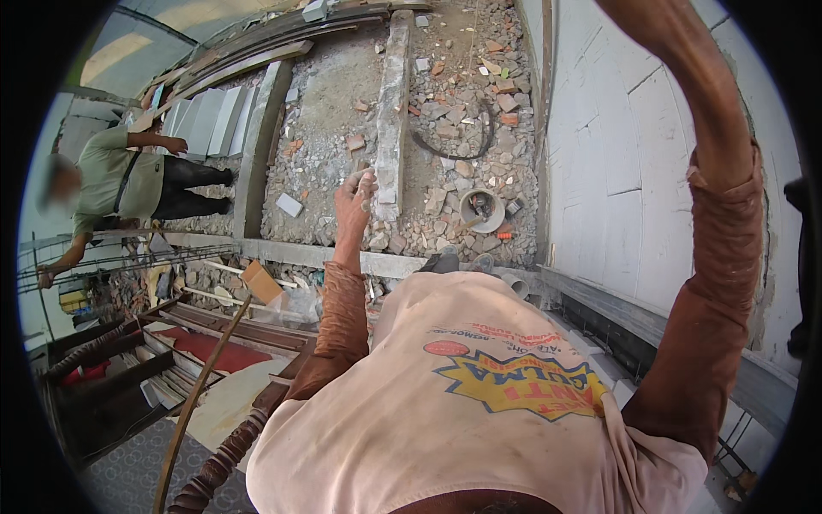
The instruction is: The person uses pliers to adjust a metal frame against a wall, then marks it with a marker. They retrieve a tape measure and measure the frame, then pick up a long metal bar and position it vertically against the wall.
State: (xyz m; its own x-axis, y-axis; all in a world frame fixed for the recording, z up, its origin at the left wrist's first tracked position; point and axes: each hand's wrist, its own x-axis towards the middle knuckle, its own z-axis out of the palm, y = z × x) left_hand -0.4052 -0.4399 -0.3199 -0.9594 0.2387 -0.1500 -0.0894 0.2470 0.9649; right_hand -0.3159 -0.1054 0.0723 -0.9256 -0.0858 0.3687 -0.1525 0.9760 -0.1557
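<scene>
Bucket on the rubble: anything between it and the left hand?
A concrete beam runs between the left hand and the bucket, with rubble beyond it. Both look low, so probably neither blocks the hand; nothing taller shows between.

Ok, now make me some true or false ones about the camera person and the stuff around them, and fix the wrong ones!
1. The bucket stands to the right of the left hand. True.
2. The right hand is in the picture. False: the right forearm runs out at the top.
3. The co-worker wears a pale green shirt. True.
4. The bucket is upside down. False: its open side shows, with things inside.
5. A dark curved strip lies on the rubble. True.
6. The left hand is inside the bucket. False: they are apart.
</scene>
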